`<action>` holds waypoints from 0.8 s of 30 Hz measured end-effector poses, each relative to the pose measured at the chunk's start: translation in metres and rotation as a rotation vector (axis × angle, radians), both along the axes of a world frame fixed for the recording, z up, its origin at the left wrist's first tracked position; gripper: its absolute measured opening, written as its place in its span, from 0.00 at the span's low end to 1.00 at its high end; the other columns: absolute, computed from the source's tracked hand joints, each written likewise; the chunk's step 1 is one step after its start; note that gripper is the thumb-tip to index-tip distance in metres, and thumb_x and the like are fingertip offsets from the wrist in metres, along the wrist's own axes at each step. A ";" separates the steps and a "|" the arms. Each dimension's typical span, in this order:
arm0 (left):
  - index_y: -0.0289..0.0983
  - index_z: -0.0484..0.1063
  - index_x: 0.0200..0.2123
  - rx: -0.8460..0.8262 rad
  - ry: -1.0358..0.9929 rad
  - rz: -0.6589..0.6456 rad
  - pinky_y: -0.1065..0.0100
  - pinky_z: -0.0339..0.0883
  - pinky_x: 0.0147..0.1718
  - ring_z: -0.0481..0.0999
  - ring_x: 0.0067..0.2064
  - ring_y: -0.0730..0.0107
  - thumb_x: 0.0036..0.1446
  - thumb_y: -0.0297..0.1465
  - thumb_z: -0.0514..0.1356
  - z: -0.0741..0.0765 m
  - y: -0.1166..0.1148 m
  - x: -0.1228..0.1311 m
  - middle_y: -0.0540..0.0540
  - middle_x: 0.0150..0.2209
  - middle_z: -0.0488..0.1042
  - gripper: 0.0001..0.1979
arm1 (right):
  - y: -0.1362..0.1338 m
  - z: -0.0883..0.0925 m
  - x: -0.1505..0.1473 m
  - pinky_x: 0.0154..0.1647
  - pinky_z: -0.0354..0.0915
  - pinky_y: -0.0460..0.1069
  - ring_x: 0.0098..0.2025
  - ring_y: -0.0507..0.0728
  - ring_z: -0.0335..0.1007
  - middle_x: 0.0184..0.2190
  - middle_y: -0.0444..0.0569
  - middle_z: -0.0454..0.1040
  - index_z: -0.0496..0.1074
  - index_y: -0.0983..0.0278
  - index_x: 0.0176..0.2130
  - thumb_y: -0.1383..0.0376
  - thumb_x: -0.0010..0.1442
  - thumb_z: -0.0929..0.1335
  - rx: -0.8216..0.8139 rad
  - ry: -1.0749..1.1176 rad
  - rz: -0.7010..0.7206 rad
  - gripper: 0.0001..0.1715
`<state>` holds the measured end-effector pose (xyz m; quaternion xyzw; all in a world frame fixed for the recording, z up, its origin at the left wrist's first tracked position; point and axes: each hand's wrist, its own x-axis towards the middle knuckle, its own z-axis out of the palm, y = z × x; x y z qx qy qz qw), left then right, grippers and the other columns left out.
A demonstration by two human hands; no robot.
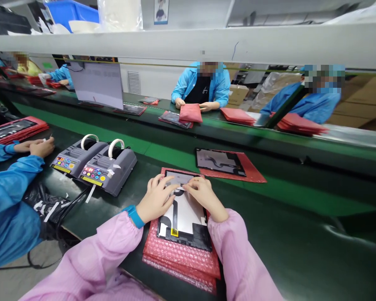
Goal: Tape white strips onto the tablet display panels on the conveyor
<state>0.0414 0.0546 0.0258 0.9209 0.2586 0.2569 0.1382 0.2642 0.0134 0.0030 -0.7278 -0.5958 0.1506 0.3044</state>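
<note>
A flat display panel [188, 209], its pale back facing up with black flex cable and a yellow-edged label, lies on a stack of red bubble-wrap bags [184, 255] in front of me. My left hand [155, 198] rests over the panel's left edge with its fingers spread. At the panel's upper part, my right hand [203, 194] pinches a small white strip of tape [181, 188] against the surface. The fingertips of both hands are close together there. My right fingers partly hide the strip.
Two grey tape dispensers [108, 167] stand left of the stack, a tape tail hanging from the nearer one. Another panel [219, 161] lies on a red bag ahead on the green conveyor belt. A co-worker's hands [39, 146] are at far left; other people sit across the line.
</note>
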 end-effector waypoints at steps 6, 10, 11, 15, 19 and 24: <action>0.48 0.69 0.57 0.069 0.115 -0.002 0.37 0.47 0.59 0.53 0.64 0.42 0.65 0.35 0.54 -0.016 0.004 0.014 0.45 0.64 0.62 0.18 | -0.001 -0.001 -0.012 0.52 0.56 0.58 0.48 0.63 0.62 0.39 0.53 0.72 0.78 0.59 0.28 0.56 0.57 0.68 -0.065 -0.136 -0.096 0.13; 0.48 0.69 0.57 0.055 0.159 -0.014 0.36 0.42 0.62 0.54 0.65 0.46 0.67 0.35 0.52 -0.022 0.005 0.017 0.46 0.60 0.67 0.17 | -0.003 0.003 -0.004 0.48 0.59 0.58 0.49 0.67 0.60 0.42 0.56 0.68 0.75 0.61 0.33 0.49 0.53 0.71 -0.141 -0.191 -0.237 0.18; 0.49 0.69 0.57 0.036 0.155 -0.020 0.36 0.41 0.63 0.54 0.65 0.47 0.67 0.35 0.52 -0.024 0.006 0.017 0.46 0.60 0.67 0.17 | -0.004 0.003 0.002 0.48 0.60 0.58 0.49 0.67 0.61 0.44 0.57 0.68 0.74 0.61 0.37 0.48 0.52 0.71 -0.156 -0.203 -0.298 0.21; 0.48 0.70 0.56 -0.181 -0.036 -0.003 0.41 0.42 0.66 0.49 0.69 0.48 0.67 0.35 0.52 -0.042 0.010 0.009 0.45 0.66 0.56 0.17 | -0.027 0.002 0.029 0.47 0.64 0.57 0.49 0.66 0.67 0.45 0.59 0.71 0.68 0.64 0.45 0.48 0.55 0.69 -0.227 0.007 -0.443 0.26; 0.45 0.59 0.65 -0.591 -0.343 0.058 0.49 0.48 0.67 0.47 0.71 0.53 0.66 0.35 0.52 -0.071 -0.001 0.005 0.41 0.70 0.45 0.24 | -0.081 -0.005 0.029 0.34 0.69 0.54 0.36 0.62 0.75 0.36 0.56 0.76 0.68 0.63 0.42 0.39 0.56 0.64 -0.532 0.503 -0.381 0.32; 0.46 0.62 0.62 -0.718 -0.519 0.140 0.49 0.42 0.68 0.47 0.71 0.56 0.65 0.30 0.52 -0.082 -0.024 0.019 0.44 0.70 0.48 0.23 | -0.118 0.001 0.003 0.36 0.71 0.50 0.40 0.61 0.76 0.38 0.52 0.80 0.72 0.64 0.42 0.39 0.49 0.70 -0.472 0.738 -0.385 0.35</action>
